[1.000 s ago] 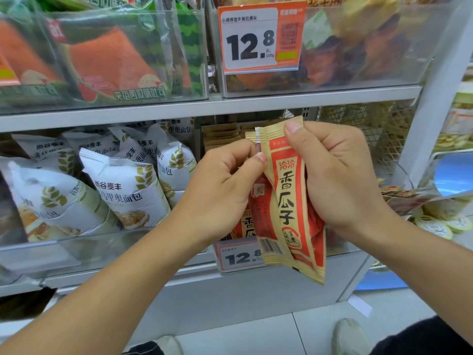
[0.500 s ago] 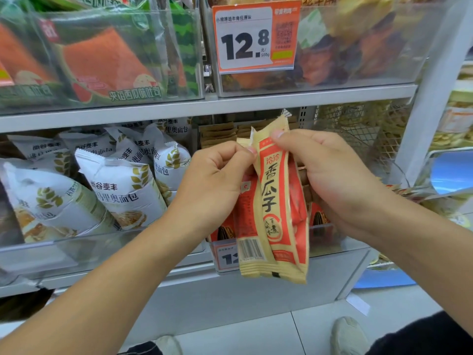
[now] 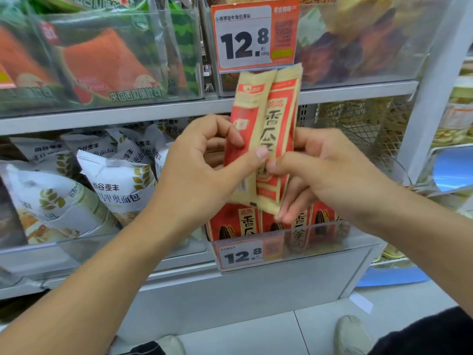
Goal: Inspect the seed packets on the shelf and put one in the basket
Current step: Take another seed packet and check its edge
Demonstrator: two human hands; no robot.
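Two red and tan seed packets stand upright between my hands, in front of the shelf. My left hand (image 3: 202, 167) pinches the left seed packet (image 3: 247, 116) with thumb and fingers. My right hand (image 3: 322, 172) grips the right seed packet (image 3: 280, 111) at its lower half. The two packets touch side by side. Below them, more seed packets (image 3: 247, 224) stand in the clear shelf bin (image 3: 320, 242). No basket is in view.
White bread packs (image 3: 120, 185) fill the bin to the left. An orange price tag (image 3: 256, 34) hangs on the upper shelf, above green and orange toast bags (image 3: 107, 67). A wire mesh basket of goods (image 3: 363, 124) sits at the right. My shoes (image 3: 352, 334) stand on the tiled floor.
Both hands slid from the packets' tops down to their lower halves, and the packets rose. They now stand side by side, reaching up to the price tag.
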